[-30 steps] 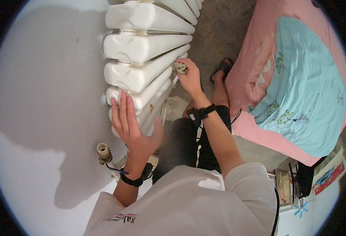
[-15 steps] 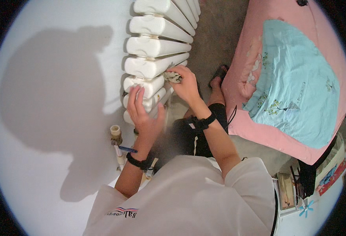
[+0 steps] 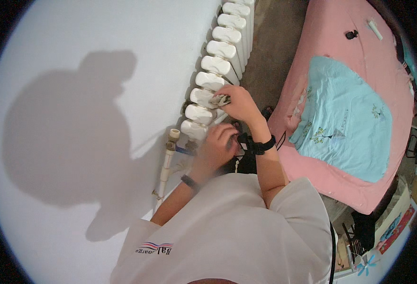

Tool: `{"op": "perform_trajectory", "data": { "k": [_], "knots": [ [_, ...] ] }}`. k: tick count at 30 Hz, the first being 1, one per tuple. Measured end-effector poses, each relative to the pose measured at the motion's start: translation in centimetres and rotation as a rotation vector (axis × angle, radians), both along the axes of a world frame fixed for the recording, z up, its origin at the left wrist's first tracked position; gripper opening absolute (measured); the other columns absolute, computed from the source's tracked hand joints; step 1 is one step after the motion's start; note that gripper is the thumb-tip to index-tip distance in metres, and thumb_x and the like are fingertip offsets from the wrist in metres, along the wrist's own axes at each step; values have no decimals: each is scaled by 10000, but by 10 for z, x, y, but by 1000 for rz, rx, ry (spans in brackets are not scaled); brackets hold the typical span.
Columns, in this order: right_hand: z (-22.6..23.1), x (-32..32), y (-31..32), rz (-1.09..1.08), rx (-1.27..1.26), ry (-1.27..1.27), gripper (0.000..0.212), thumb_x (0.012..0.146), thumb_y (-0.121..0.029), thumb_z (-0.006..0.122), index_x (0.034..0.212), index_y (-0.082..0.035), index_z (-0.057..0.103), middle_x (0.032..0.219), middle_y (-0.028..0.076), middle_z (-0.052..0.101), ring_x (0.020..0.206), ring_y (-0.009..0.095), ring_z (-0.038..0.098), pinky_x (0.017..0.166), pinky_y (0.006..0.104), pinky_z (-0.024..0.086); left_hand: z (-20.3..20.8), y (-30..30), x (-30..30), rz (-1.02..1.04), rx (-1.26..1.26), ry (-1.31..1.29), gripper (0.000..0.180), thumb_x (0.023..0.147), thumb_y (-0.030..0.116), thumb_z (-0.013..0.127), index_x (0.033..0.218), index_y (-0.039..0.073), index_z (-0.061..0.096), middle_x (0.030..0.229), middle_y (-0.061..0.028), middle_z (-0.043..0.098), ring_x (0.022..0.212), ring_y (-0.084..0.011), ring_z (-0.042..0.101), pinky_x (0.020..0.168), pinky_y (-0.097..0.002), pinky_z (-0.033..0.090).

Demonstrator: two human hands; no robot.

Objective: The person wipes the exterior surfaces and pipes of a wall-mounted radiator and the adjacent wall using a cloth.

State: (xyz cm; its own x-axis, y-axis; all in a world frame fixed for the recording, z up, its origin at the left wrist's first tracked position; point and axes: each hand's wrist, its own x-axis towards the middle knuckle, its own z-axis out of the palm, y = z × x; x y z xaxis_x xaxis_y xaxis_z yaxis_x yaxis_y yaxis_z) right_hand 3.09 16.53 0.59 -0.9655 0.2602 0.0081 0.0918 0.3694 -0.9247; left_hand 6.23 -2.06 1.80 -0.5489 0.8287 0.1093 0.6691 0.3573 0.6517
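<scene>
A white column radiator (image 3: 220, 49) runs along the wall, its rounded section tops in a row. My right hand (image 3: 242, 103) is closed on a crumpled grey-white cloth (image 3: 222, 100), pressed against one of the sections toward the near end. Lower down, my left hand (image 3: 216, 147) hovers beside the nearest section, slightly blurred. Its fingers are loosely bent and apart, with nothing seen in them. Both wrists wear black bands.
A cream pipe with a valve (image 3: 169, 156) and blue handle stands by the radiator's near end. To the right is a bed with a pink sheet (image 3: 294, 161) and a light blue cloth (image 3: 343, 123). A small black object (image 3: 351, 34) lies on the bed.
My left hand has come off the radiator top and moved right, toward my body. My right hand still grips the cloth at the radiator. The view has shifted, showing more radiator sections.
</scene>
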Motion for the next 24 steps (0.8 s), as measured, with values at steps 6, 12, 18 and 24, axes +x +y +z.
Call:
{"op": "perform_trajectory", "data": {
  "k": [6, 12, 18, 24],
  "knots": [
    [32, -16, -14, 186, 344, -86, 295, 691, 26, 641, 955, -52, 746, 988, 124, 701, 991, 359, 635, 877, 437, 523, 15, -21, 21, 152, 125, -87, 404, 814, 57, 689, 1196, 68, 555, 1176, -181, 577, 1086, -394, 573, 939, -488, 469],
    [35, -37, -20, 289, 523, -130, 314, 687, 19, 649, 961, -86, 759, 996, 113, 703, 1007, 350, 636, 873, 436, 529, 41, -39, 23, 235, 129, -54, 302, 865, 111, 684, 1150, 72, 592, 1128, -130, 618, 999, -317, 634, 833, -426, 524],
    [45, -77, -30, 424, 707, -348, 306, 727, -48, 688, 1019, -107, 760, 1032, 124, 716, 982, 347, 666, 820, 426, 556, 83, -44, 31, 142, 96, -111, 222, 887, 105, 676, 1100, 61, 626, 997, -115, 638, 835, -268, 668, 713, -367, 552],
    [47, -75, -40, 606, 919, -311, 314, 744, -36, 678, 1032, -135, 754, 1059, 84, 714, 969, 323, 670, 801, 425, 552, 68, -52, 48, 32, 5, -220, 225, 899, 158, 691, 1077, 29, 642, 1012, -120, 667, 941, -301, 653, 831, -440, 520]
  ]
}}
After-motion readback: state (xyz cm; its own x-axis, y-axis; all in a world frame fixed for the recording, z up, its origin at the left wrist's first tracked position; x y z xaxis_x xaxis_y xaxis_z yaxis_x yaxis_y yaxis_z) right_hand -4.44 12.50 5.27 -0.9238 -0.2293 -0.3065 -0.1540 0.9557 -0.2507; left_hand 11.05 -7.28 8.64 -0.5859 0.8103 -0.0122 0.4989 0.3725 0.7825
